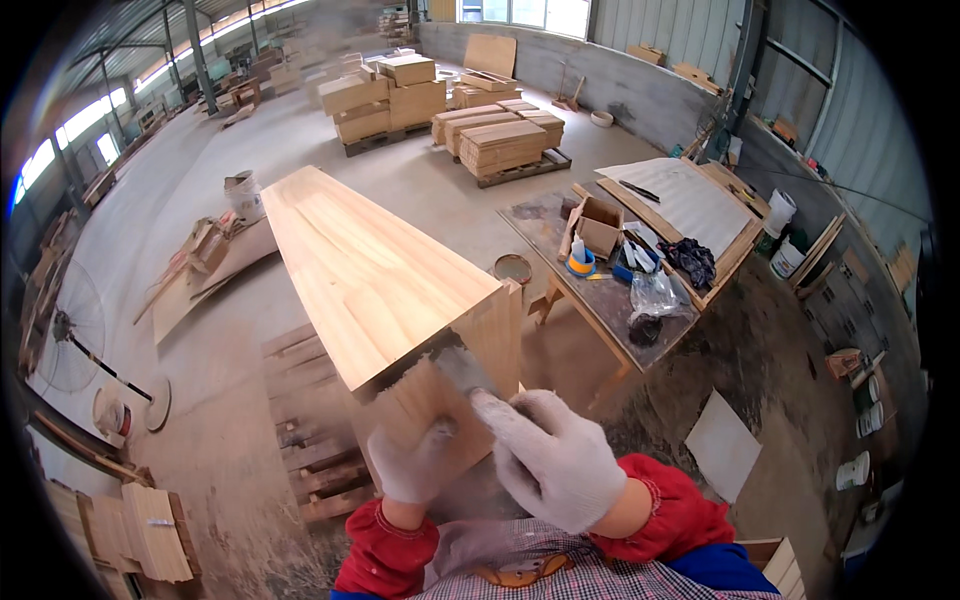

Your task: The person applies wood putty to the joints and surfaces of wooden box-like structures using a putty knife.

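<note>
Right hand, white glove, lower centre: fingers closed round a flat grey tool, likely a scraper; its handle is mostly hidden in the grip. Left hand, also gloved, just left of it, is blurred at the near face of the long wooden box; can't tell how far its fingers are open or whether they hold anything. Box sits mid-frame, pale top running toward upper left; near end partly covered by hands and tool, a dark ragged patch under its top edge. Slatted pallet at lower left of centre, partly hidden by the box. Workbench right of centre: cluttered, carton, tape roll, crumpled plastic. Concrete floor, dusty, stained lower right. Stacked boards top centre; far upper left hazy. Fan at left, cage faint. Corners black.
</note>
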The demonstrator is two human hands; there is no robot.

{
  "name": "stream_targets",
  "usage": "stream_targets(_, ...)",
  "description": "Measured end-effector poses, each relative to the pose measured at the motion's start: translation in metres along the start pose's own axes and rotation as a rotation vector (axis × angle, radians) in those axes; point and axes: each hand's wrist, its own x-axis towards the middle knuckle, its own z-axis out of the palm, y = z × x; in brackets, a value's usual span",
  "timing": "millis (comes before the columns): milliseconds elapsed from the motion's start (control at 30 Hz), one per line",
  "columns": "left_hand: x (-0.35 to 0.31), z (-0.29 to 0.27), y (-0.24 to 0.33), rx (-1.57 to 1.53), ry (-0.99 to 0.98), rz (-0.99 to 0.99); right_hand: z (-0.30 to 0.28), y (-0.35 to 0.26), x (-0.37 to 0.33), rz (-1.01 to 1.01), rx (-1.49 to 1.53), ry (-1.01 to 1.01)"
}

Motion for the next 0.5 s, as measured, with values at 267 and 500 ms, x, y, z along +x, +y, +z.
stream_targets(267,0.0,0.006,0.001,-0.014,0.043,-0.019,-0.005,0.001,0.006,-0.04,0.021,-0.026)
stream_targets(500,0.002,0.012,0.008,0.009,0.035,-0.009,-0.016,0.009,0.012,-0.038,0.006,-0.046)
